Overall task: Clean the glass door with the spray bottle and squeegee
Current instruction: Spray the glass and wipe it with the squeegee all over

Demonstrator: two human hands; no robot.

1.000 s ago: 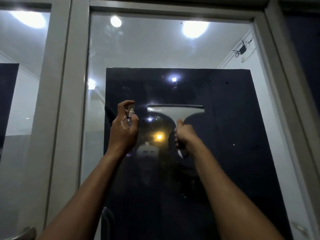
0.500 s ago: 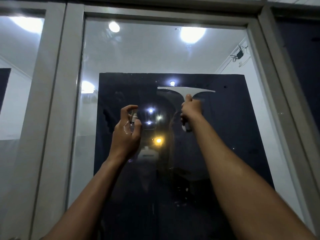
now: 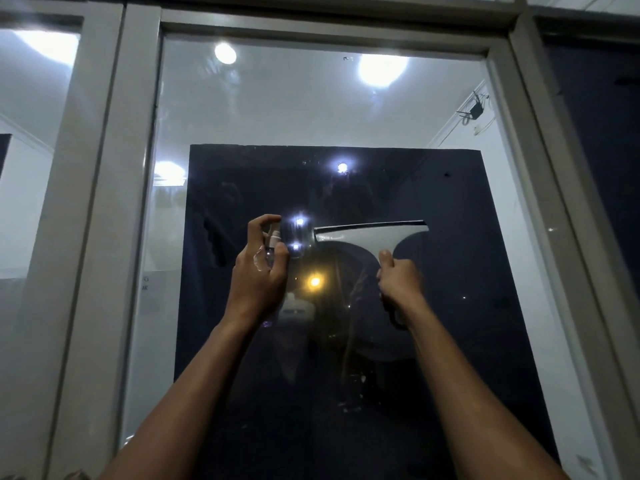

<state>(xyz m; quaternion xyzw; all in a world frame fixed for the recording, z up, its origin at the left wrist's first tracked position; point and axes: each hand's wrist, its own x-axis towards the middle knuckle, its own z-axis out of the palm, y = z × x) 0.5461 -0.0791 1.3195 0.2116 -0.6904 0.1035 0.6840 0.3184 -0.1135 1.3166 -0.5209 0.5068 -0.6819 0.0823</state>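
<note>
Here the person stands close before the glass door (image 3: pixel 311 109) and looks up at it, with both bare arms raised toward the pane. The left hand (image 3: pixel 258 277) grips a small clear spray bottle (image 3: pixel 272 249); the fingers are curled round its body and the index finger is bent over the white nozzle on top. The bottle is upright and it is near the glass, but I cannot tell if it touches the pane.

The right hand (image 3: pixel 398 278) grips the handle of a white squeegee (image 3: pixel 372 233), with the thumb lying up along the neck. The dark rubber blade on top runs almost level, a little higher at its right end, and it lies against the glass or just before it; which one, the view does not show. The lower end of the handle comes out under the wrist. The squeegee is to the right of the spray bottle, apart from it, and at about the same height.

Behind the pane hangs a dark blue sheet (image 3: pixel 450 202) that covers the middle and the lower part of the glass. Above it the glass shows a white ceiling with bright round lights (image 3: pixel 381 69). A small yellow light (image 3: pixel 315 281) shines between the two hands. The grey door frame (image 3: pixel 138 168) goes round the pane, and another glazed panel (image 3: pixel 34 133) is on the left side.
</note>
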